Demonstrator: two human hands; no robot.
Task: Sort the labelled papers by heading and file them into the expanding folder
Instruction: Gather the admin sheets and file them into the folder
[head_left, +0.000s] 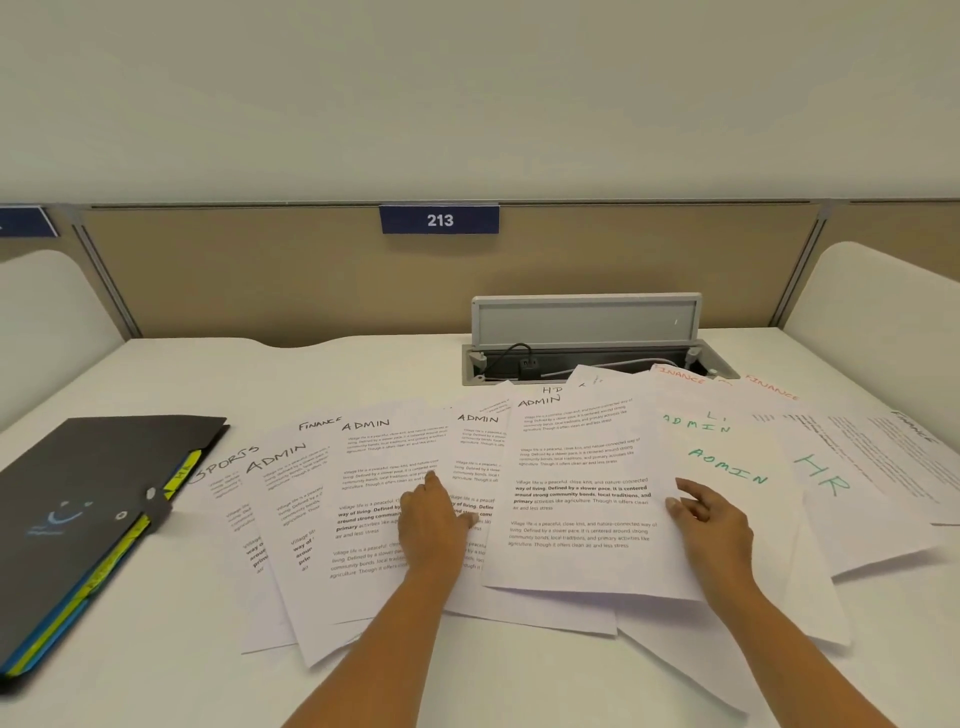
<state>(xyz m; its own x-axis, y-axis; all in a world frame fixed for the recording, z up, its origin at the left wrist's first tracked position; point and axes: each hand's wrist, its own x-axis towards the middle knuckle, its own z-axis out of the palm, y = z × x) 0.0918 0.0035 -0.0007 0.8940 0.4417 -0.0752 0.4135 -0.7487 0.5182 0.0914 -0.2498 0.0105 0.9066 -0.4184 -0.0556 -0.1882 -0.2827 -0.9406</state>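
Note:
Several labelled papers lie fanned across the white desk (156, 649). Headings read ADMIN, FINANCE, SPORTS and HR. My left hand (434, 525) rests flat on an ADMIN sheet (379, 499) in the middle, forefinger pointing ahead. My right hand (711, 525) pinches the right edge of another ADMIN sheet (582, 499), thumb on top. Further right lie sheets with green ADMIN headings (727, 467), an HR sheet (826, 480) and FINANCE sheets (774, 389). The dark expanding folder (78, 519) lies shut at the left, with yellow and blue dividers showing along its edge.
An open cable box (587, 332) with a raised grey lid and plugs sits in the desk behind the papers. A beige partition (260, 270) with a "213" sign (439, 220) closes the back. White side panels stand left and right.

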